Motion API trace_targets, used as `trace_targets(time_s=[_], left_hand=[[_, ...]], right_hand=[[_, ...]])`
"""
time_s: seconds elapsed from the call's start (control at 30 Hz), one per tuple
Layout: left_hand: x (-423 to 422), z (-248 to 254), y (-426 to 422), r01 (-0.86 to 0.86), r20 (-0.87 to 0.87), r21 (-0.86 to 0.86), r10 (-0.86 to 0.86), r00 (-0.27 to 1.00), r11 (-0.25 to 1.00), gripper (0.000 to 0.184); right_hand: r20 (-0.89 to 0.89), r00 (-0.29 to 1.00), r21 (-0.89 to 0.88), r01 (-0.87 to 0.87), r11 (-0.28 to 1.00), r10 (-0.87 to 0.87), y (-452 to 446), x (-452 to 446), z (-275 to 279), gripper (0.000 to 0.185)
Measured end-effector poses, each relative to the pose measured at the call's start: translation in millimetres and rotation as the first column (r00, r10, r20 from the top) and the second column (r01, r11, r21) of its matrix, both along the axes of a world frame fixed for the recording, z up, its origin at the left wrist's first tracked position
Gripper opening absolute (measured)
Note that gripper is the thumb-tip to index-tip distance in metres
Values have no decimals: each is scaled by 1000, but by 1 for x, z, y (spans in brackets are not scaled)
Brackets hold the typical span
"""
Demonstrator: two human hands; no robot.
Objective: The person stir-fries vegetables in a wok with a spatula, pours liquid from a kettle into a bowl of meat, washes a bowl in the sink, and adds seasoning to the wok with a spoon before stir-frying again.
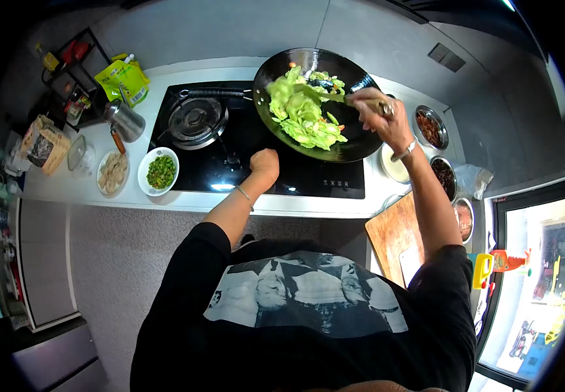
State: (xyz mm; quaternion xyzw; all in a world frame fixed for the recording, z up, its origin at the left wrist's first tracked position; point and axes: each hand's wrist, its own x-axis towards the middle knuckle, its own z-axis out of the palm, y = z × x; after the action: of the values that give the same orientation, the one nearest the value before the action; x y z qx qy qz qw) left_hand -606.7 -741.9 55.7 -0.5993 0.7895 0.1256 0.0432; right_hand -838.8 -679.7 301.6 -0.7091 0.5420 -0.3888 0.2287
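A black wok (pixel 354 147) sits on the right side of the stove, its long handle pointing left. Green leafy vegetables (pixel 305 117) with small orange bits lie in it. My right hand (pixel 380 117) is over the wok's right side, closed round the handle of a wok spatula (pixel 334 97). The spatula's far end is among the leaves, partly covered and blurred. Closed in a fist, my left hand (pixel 266 164) hovers by the stove's front, below the wok, with nothing visible in it.
Left of the wok is a bare gas burner (pixel 197 123). A bowl of chopped greens (pixel 158 172), a plate of pale pieces (pixel 112 172) and a metal canister (pixel 127 123) stand at left. At right are several metal bowls (pixel 431 127) and a wooden cutting board (pixel 393 228).
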Motion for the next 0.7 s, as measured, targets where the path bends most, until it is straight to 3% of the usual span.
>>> trace_targets(time_s=[0.17,0.27,0.37,0.43,0.63,0.67,0.7], left_hand=[[3,-2,1,38,11,-2,-38,999,999,19],[5,-6,2,75,-5,-42,-75,997,996,19],[3,-10,0,-14,-36,-18,13,999,1000,20],[5,-4,3,28,-29,-33,-28,999,999,17],[5,-5,2,25,-30,-12,-26,999,1000,20],[5,-2,3,18,-36,-7,-19,999,1000,20],[5,-2,2,25,-33,-12,-26,999,1000,20]], right_hand=[[-304,939,-175,-221,959,161,48,18,35,17],[-323,919,-78,-266,961,228,69,28,48,20],[-513,834,-96,-291,952,203,61,35,30,19],[-543,828,-206,-291,934,138,43,37,6,17],[-580,814,-276,-149,950,-41,0,6,-40,17],[-495,869,-294,-138,946,-27,-5,-5,-41,18],[-394,918,-442,-142,886,-49,-13,-18,-46,17]])
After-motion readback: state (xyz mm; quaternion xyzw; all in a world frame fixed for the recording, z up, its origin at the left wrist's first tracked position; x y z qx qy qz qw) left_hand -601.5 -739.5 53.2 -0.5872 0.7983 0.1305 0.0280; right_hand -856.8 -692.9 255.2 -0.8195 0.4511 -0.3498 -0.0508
